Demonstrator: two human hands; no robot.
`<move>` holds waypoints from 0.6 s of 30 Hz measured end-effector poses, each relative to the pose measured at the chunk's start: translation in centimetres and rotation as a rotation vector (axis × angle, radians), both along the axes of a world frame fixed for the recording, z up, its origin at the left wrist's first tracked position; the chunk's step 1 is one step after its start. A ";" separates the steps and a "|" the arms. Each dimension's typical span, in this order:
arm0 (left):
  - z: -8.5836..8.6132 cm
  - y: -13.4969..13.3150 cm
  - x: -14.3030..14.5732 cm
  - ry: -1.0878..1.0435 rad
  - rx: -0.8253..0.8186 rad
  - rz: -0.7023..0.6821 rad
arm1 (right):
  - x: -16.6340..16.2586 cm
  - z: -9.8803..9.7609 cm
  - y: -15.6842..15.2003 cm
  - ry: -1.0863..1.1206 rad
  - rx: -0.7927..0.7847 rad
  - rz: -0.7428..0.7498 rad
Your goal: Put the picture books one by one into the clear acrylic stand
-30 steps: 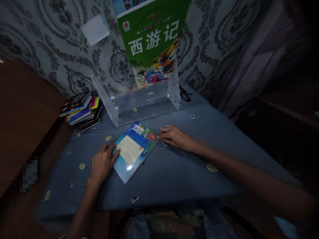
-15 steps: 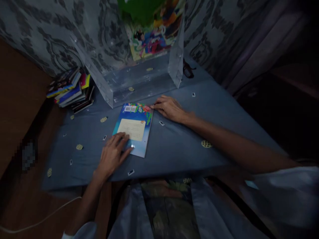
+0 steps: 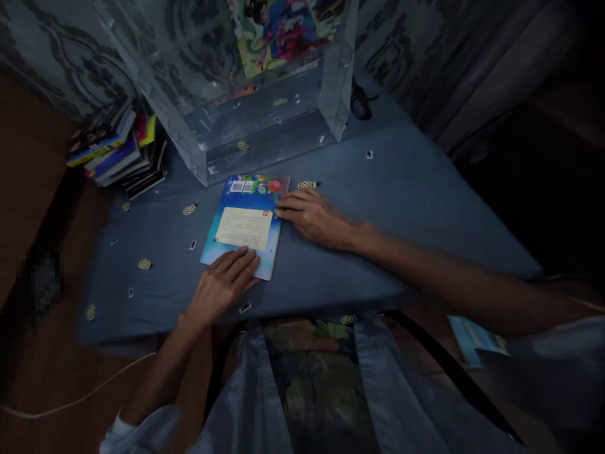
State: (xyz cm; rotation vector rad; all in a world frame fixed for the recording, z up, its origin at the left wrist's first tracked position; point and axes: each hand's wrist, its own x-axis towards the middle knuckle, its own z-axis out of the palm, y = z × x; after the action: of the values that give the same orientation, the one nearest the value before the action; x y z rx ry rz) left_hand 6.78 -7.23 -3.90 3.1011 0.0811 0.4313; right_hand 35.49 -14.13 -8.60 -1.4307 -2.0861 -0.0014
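A thin blue book lies flat on the blue patterned tablecloth, its barcodes and a cream text box facing up. My left hand rests on the book's near edge, fingers stretched out over the cover. At the book's right edge lies my right hand, palm down, its extended fingertips touching the cover near the upper right corner. Neither hand is wrapped around anything.
A clear acrylic rack stands behind the book, with a colourful picture book upright in it. Stacked books sit at the left. Dark-framed glasses lie right of the rack. A white cable runs along the floor.
My right hand has gone from pinching at the book's upper right corner to lying flat lower along its right edge. My left hand's fingers are closer together on the cover. The view has tilted down.
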 end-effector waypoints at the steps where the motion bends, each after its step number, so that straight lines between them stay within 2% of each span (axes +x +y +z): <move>1: -0.1 0.0 0.0 -0.010 0.013 -0.006 | -0.8 0.1 -0.6 0.007 0.008 0.042; 5: -0.2 0.0 -0.2 -0.016 0.016 -0.017 | -3.5 1.1 -2.8 0.029 0.014 0.188; 9: 0.0 0.0 -0.2 -0.003 -0.013 -0.004 | -4.7 1.7 -4.0 0.076 -0.005 0.294; 18: 0.5 -0.2 0.2 -0.021 0.007 -0.014 | -4.7 1.8 -4.1 0.122 -0.020 0.319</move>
State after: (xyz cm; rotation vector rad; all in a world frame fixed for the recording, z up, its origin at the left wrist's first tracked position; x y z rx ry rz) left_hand 6.98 -7.42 -3.44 3.1015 0.0571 0.4655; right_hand 30.80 -18.22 -6.75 -1.0665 -2.1930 0.2290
